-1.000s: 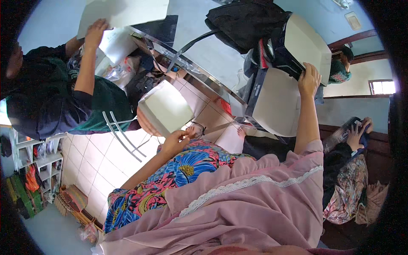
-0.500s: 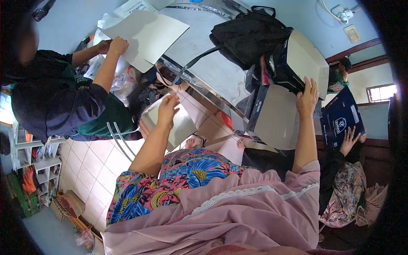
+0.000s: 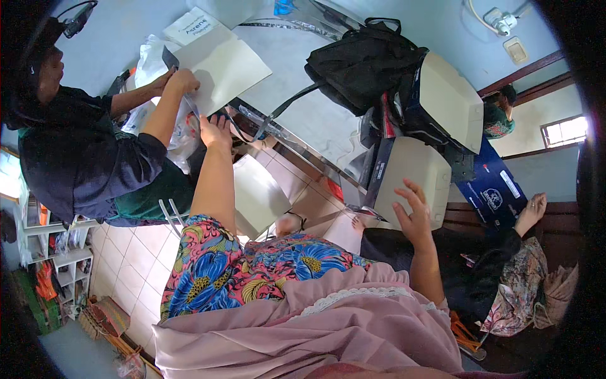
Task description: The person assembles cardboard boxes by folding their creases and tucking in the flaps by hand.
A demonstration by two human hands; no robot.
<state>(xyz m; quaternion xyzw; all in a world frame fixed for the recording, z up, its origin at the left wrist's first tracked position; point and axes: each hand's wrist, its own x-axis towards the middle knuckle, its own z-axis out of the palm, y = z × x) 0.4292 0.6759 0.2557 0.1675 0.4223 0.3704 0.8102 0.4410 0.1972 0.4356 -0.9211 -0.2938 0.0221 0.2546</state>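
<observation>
co-worker: at far left we see a seated person in a dark top, both hands (image 3: 177, 82) up at the near edge of a cream folder (image 3: 221, 63) lying on the grey table (image 3: 315, 114).
plastic bag: a white bag (image 3: 151, 60) sits just behind those hands, against the table's left end.
our left hand: our left hand (image 3: 216, 131) reaches up to the table edge just below the cream folder, fingers spread and loose, gripping nothing we can make out; whether it touches the edge we cannot tell.
white sheet: a pale flat sheet (image 3: 257, 197) lies over the tiled floor (image 3: 126, 252), below our left forearm and apart from the hand.
black bag: a black bag (image 3: 363, 63) rests on the table, its strap trailing toward the near edge.
boxes: a cream-topped box (image 3: 449, 101) stands beside the bag; a second cream box (image 3: 410, 170) sits lower, at the table's right end.
our right hand: our right hand (image 3: 413, 215) is open, fingers fanned, raised in front of the lower cream box's near corner, holding nothing.
far right: another person's hand (image 3: 533, 208) rests by a blue carton (image 3: 492, 189).
</observation>
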